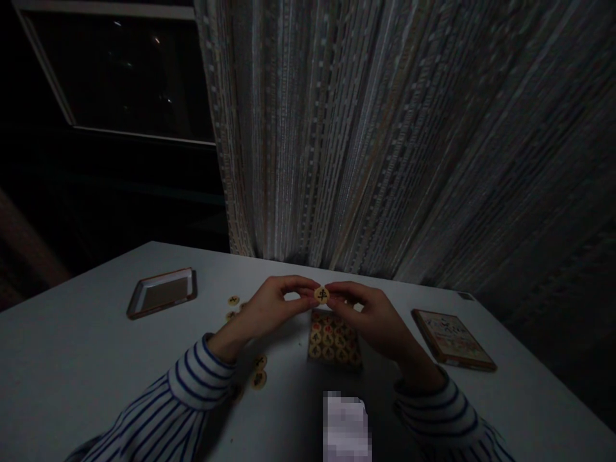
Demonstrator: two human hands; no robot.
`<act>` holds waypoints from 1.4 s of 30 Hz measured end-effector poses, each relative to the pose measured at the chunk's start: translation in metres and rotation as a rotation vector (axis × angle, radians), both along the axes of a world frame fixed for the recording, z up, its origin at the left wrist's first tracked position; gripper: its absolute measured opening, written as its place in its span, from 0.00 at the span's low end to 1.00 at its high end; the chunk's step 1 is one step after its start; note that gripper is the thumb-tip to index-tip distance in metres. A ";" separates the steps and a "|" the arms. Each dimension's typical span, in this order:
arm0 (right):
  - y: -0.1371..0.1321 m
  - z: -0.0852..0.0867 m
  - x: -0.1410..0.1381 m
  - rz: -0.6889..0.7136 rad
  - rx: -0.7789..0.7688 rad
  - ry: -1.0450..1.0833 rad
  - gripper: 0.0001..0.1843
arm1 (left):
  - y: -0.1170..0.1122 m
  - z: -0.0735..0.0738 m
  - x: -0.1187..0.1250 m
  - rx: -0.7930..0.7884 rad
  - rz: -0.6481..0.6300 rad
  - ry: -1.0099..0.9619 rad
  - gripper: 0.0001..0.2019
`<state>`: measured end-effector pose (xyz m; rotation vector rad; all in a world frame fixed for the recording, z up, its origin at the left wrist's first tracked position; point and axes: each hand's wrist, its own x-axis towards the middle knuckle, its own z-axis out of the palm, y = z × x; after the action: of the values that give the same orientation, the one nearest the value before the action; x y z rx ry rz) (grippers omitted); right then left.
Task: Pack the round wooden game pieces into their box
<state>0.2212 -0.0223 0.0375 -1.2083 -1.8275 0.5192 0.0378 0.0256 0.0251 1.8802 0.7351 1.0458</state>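
Between the fingertips of my left hand (276,305) and my right hand (368,314) is a round Chinese chess piece (321,295) with a black character facing me. Both hands pinch it from opposite sides, above the far end of a small box (335,364). Rows of similar pieces, some red and some black, lie face up in that box. Loose pieces rest on the table near my left forearm, among them one (258,380) close to the sleeve and one (233,300) farther back. My left wrist hides part of that group.
On the white table (72,359), an open shallow tray or lid (162,294) lies at the left. A flat box with a printed cover (453,340) is at the right. A string curtain (327,141) hangs behind the far edge. A blurred pale object (346,427) is at the bottom.
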 end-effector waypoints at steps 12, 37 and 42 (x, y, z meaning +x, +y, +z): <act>-0.010 -0.004 0.017 0.057 0.277 -0.346 0.11 | -0.005 -0.006 0.009 -0.130 -0.114 -0.028 0.12; -0.004 -0.006 0.023 0.050 0.354 -0.504 0.11 | -0.002 -0.017 0.020 -0.310 -0.095 -0.136 0.08; -0.006 -0.005 0.023 0.052 0.337 -0.515 0.11 | -0.002 -0.019 0.021 -0.313 -0.079 -0.125 0.09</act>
<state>0.2445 -0.0279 0.0330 -1.1255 -2.2671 -0.0930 0.0588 0.0239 0.0061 1.5501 0.7018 0.9299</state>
